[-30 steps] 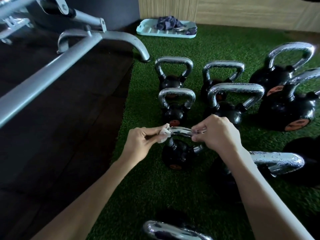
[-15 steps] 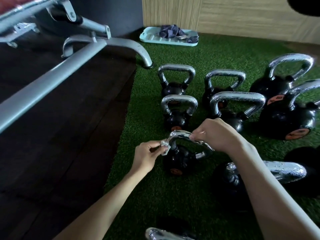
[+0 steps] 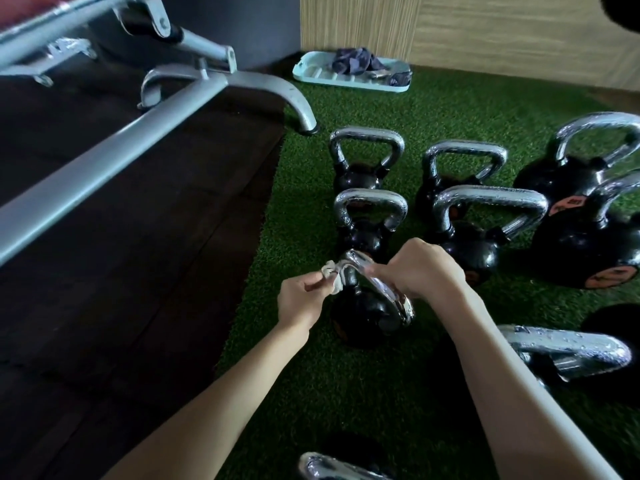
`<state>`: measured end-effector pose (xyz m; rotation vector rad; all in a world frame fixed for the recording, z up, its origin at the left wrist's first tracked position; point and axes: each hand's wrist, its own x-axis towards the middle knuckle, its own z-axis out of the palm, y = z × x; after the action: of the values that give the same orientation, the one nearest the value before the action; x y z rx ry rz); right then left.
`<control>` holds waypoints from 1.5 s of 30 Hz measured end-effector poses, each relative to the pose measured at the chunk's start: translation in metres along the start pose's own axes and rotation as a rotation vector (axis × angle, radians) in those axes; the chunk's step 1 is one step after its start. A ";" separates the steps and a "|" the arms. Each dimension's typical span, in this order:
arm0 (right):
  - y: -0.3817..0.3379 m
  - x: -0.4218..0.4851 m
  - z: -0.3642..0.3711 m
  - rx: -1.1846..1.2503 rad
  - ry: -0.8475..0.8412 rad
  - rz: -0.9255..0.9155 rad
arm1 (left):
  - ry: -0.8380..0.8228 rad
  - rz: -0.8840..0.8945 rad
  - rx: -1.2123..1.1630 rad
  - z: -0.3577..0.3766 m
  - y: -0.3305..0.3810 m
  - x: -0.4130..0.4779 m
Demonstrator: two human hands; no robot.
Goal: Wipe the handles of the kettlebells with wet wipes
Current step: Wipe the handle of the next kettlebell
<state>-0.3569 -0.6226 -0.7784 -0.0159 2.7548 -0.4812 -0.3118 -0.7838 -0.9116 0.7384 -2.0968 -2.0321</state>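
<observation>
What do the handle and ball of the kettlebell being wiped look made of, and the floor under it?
Handle: likely chromed steel, from its bright mirror glints. Ball: probably cast iron, glossy black coating with soft highlights. Floor: artificial turf, green tufted pile.

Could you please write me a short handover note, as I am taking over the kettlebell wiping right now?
Left hand: pinches the wet wipe against the left bend of the handle.
Right hand: grips that handle's right side, steadying the small kettlebell on the green turf.
Done: the near right handle is beaded with droplets, so probably wiped.
Left: finish this handle; the kettlebells behind look untouched, though I cannot be sure.
</observation>
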 end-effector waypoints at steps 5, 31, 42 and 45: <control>0.009 -0.011 -0.026 -0.122 -0.360 -0.200 | 0.104 0.139 -0.034 0.002 0.008 -0.008; 0.024 -0.006 -0.008 0.387 -0.249 -0.061 | -0.051 0.260 0.035 0.005 0.026 -0.032; 0.027 -0.004 -0.020 0.239 -0.368 -0.135 | -0.078 0.572 0.327 0.007 0.021 -0.067; 0.025 -0.002 -0.021 0.235 -0.379 -0.124 | -0.093 0.613 0.335 0.008 0.022 -0.073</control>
<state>-0.3610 -0.5923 -0.7670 -0.1998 2.3230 -0.7482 -0.2575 -0.7462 -0.8738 0.0033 -2.3558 -1.4313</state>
